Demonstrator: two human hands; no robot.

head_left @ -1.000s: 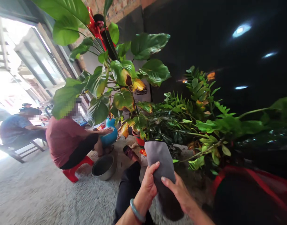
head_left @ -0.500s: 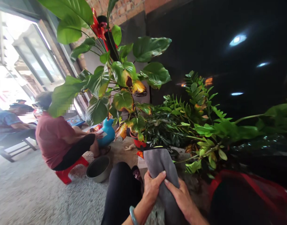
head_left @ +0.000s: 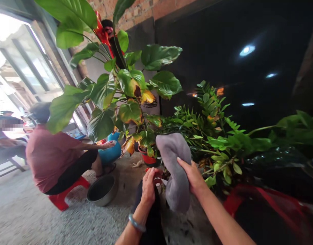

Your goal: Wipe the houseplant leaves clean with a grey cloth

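Observation:
My right hand [head_left: 193, 174] grips a soft, fuzzy grey fabric piece [head_left: 178, 190] at its middle, thumb on the near face. The piece is raised over my lap, bent in a curve with its wide end up. What it is exactly I cannot tell. To its left, apart from it, my left hand [head_left: 149, 186] hovers with loosely curled, parted fingers and nothing visible in them. A greenish bangle [head_left: 136, 223] circles my left wrist. A small whitish patch shows between the left fingers and the fabric.
A large leafy plant [head_left: 129, 112] in a red pot [head_left: 147, 158] stands ahead, with more greenery to its right. At left, a person in a pink shirt [head_left: 51, 146] sits on a red stool [head_left: 60, 200] beside a grey basin [head_left: 101, 192]. A red-edged dark thing [head_left: 235, 200] lies at right.
My left hand has let go of the grey fabric and moved left. My right hand has lifted and turned the piece, so its black-edged end no longer shows.

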